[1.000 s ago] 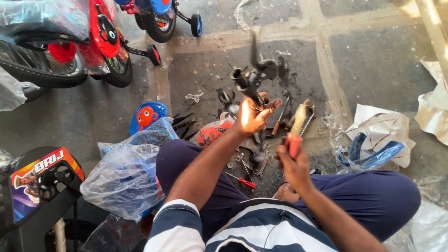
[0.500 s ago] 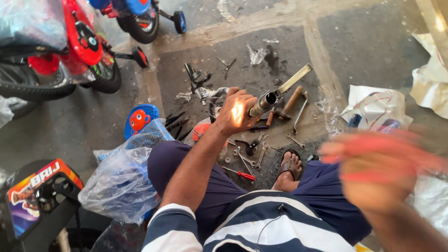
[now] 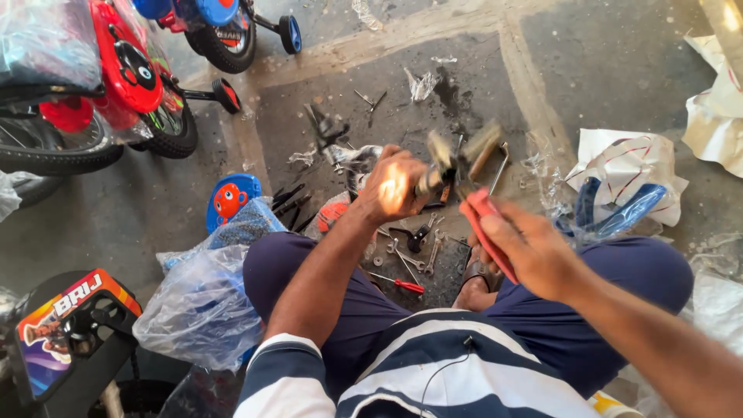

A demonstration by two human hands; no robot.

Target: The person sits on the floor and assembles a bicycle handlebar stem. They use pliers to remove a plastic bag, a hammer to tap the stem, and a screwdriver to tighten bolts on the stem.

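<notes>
Since half a second ago, the right hand (image 3: 534, 251) has been brought in from a blur at the right and is now seen sharp, clenched round a red handle (image 3: 486, 232) of smooth plastic, its far end lost in motion blur. The left hand (image 3: 396, 186) is held as before, closed on a dull metal part (image 3: 457, 162) at the centre, now blurred, with a flat bar jutting toward 1 o'clock. Below it, small spanners and a red screwdriver (image 3: 398, 283) are scattered on the oil-dark concrete floor (image 3: 619, 70). At 9 o'clock a crinkled clear plastic bag (image 3: 203, 310) is seen; at 10 o'clock, a glossy red bicycle (image 3: 124, 70) with rubber tyres.
</notes>
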